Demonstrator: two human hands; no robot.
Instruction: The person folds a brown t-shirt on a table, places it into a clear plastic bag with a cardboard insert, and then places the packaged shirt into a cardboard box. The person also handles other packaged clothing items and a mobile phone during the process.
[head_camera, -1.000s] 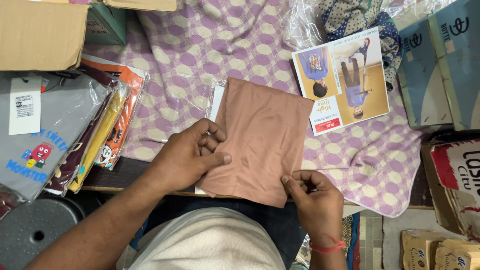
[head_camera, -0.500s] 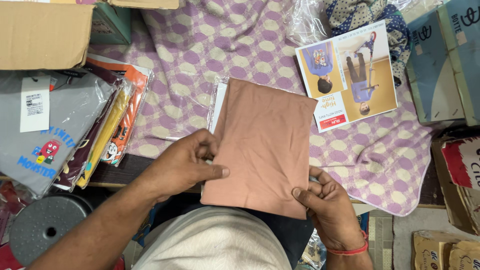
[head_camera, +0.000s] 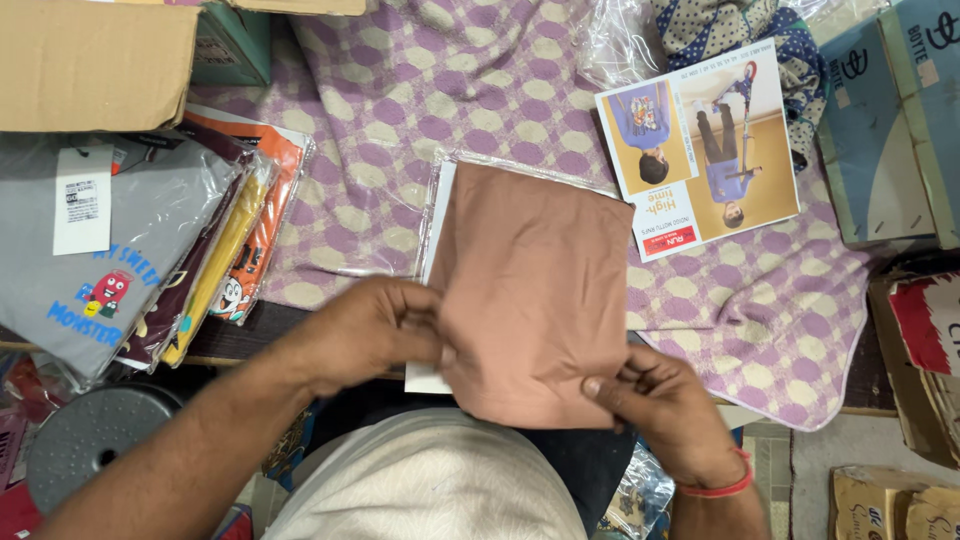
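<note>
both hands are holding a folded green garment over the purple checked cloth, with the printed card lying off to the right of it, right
Not quite: the folded garment is brownish pink, not green, as the head view shows. The rest holds: the left hand grips its left edge and the right hand its lower right corner, over the purple checked cloth, with the printed card lying off to its right.

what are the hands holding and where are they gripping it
Both hold the folded brown cloth. The left hand grips its left edge near the bottom; the right hand pinches its bottom right corner.
</note>
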